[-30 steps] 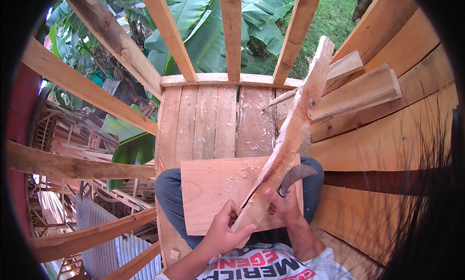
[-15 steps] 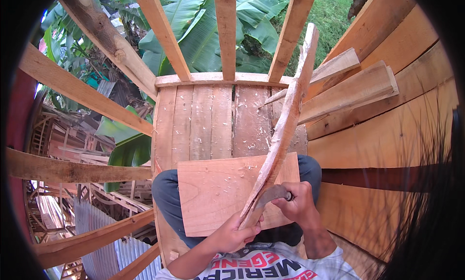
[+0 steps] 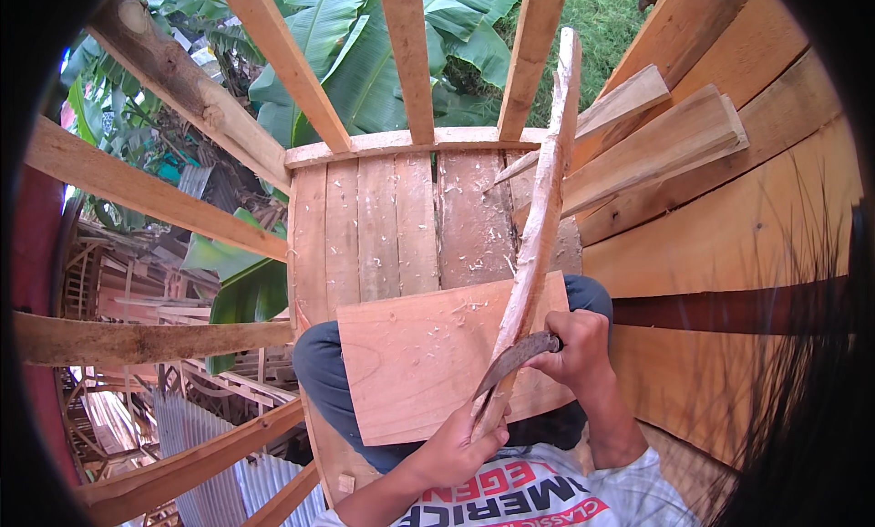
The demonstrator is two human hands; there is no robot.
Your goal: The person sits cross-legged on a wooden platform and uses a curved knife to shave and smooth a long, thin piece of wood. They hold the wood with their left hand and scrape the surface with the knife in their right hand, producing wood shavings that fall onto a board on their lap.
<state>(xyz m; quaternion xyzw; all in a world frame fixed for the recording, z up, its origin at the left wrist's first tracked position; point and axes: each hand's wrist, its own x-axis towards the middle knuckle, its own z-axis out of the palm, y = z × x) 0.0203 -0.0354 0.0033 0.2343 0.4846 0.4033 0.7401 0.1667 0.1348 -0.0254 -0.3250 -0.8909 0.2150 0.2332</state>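
A long, rough strip of wood (image 3: 543,194) slants from my lap up toward the far railing. Its near end is gripped by my left hand (image 3: 465,443), with the fingers wrapped round it. My right hand (image 3: 572,346) is closed on the dark handle of a curved knife (image 3: 512,358). The blade lies across the strip just above my left hand, its tip reaching the strip's left edge. Under the strip, a flat wooden board (image 3: 410,363) rests over my crossed legs, with a few pale shavings on it.
Curled shavings lie scattered on the plank floor (image 3: 378,217). Two or more loose wood pieces (image 3: 656,153) lean at the right, beside the plank wall (image 3: 711,226). Upright slats (image 3: 410,62) form a railing ahead and left, with banana leaves (image 3: 337,62) beyond.
The knife has shifted up and its blade now lies more along the strip, pointing down-left. My right hand has risen slightly. The view has tilted a little.
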